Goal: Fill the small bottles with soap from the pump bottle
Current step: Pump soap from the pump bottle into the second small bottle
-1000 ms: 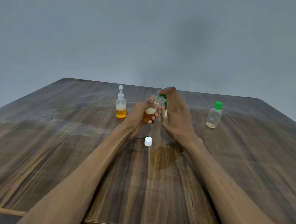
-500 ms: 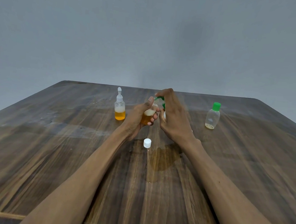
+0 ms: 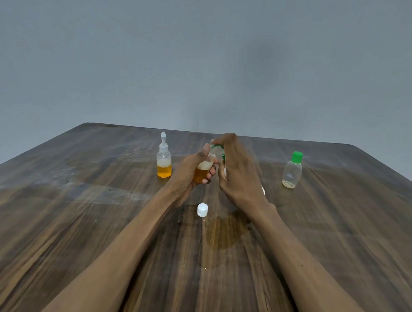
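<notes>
Here the left grip [image 3: 190, 172] clasps the small bottle [image 3: 202, 171] (amber, foamy), right grip [image 3: 236, 173] on the pump bottle [image 3: 219, 150].

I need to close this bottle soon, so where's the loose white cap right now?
In the head view, the white cap lies on the table between the forearms, just nearer than the left hand.
</notes>
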